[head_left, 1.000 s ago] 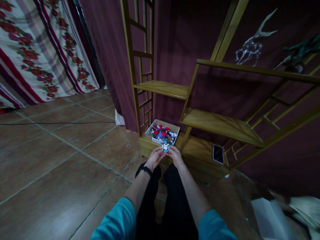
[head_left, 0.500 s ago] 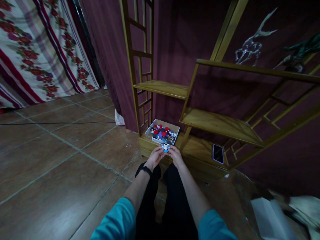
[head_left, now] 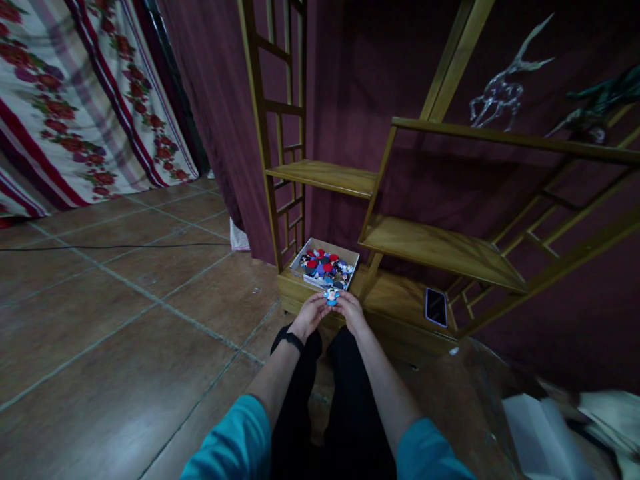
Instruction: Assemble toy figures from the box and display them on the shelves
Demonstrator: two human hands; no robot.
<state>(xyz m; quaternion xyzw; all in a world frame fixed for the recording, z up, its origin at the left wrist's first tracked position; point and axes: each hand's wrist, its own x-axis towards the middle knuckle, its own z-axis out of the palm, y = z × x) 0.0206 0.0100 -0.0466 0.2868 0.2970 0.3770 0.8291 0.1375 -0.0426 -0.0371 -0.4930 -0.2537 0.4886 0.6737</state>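
Note:
A small blue-and-white figurine point(head_left: 331, 297) with a pale face is pinched between my two hands, just in front of a box. My left hand point(head_left: 314, 313) grips its left side with the fingertips, and my right hand point(head_left: 349, 310) grips its right side. Right behind it, the shallow open cardboard box point(head_left: 303, 278) stands on the low wooden shelf, filled with several small pieces in red, black, purple and white. Their exact kinds are too small to tell.
A wooden display stand point(head_left: 325, 175) with stepped shelves rises ahead. A phone point(head_left: 436, 307) lies on its bottom shelf at right. A clear deer ornament point(head_left: 500, 93) stands on the upper shelf. A thin black cable point(head_left: 125, 247) crosses the tiled floor. White items point(head_left: 543, 433) lie at lower right.
Almost nothing differs. The figurine tilts very slightly between my fingers, while both hands stay in the same place.

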